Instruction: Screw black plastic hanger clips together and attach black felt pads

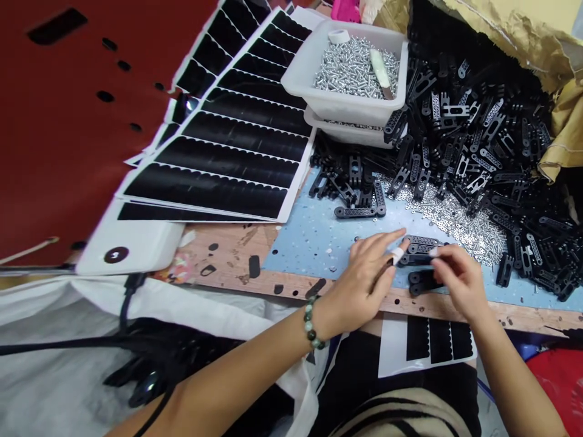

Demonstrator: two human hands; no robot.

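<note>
My left hand [367,276] lies with its fingers stretched out beside several black plastic links [421,243] with patterned faces. A white wrap [398,255] circles one of its fingers. Between thumb and forefinger is a narrow dark shape that I cannot make out. My right hand [460,279] is closed in a pinch over the right end of these links; whatever lies between its fingertips is too small to name. Below the links, another black plastic piece [423,282] rests near the table's front edge, partly covered by the right hand.
A white tub of screws [298,82] stands stacked on another tub. Black plastic links [483,139] are heaped at right, beside loose small metal hardware [478,237]. Sheets of black stickers [228,155] lie at left on a white device [100,243]. Another sticker sheet [392,349] sits on my lap.
</note>
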